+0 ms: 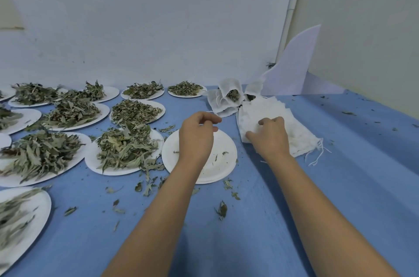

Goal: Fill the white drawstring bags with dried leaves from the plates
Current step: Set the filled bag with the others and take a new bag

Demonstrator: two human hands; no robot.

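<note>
A fanned stack of flat white drawstring bags [294, 131] lies right of centre on the blue table. My right hand [269, 138] rests on its near left corner, fingers bent onto the top bag. My left hand [197, 133] hovers over a nearly bare white plate [224, 163], its fingers loosely curled, nothing visible in them. Filled bags [229, 95] with leaves showing stand behind the stack. A plate heaped with dried leaves [124, 147] sits just left of the bare one.
Several more leaf-laden plates [68, 113] cover the left half of the table back to the wall. Loose leaf bits [222, 208] lie scattered on the blue cloth. A white board [294, 68] leans in the back right corner.
</note>
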